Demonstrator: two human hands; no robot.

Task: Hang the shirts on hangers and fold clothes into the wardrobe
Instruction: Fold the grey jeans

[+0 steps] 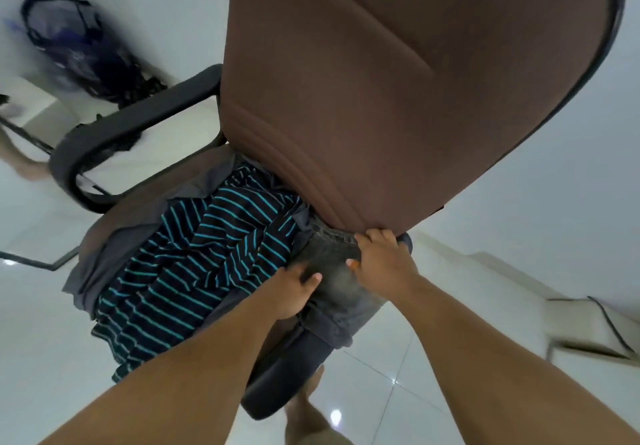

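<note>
Two hands on the grey denim garment (pixel 332 271) at the near right edge of the chair seat (pixel 100 233), beside the right armrest (pixel 287 368). Left hand (pixel 294 289) curled round the denim's near fold, thumb on top; right hand (pixel 377 257) gripping the waistband end up against the base of the brown backrest (pixel 398 81). Nothing hung or folded as far as visible here: no hanger, no wardrobe in view. Judged very early in the task, with the denim just being taken up. Still heaped on the seat: a black shirt with teal stripes (pixel 207 254) across the middle, spilling over the front edge, and grey cloth (pixel 114 254) underneath toward the left edge. Long axis of the denim running from the backrest toward the near armrest, waistband pointing at the backrest, lower end draped over the seat edge. Striped shirt lying roughly parallel, hem hanging off the front.
</note>
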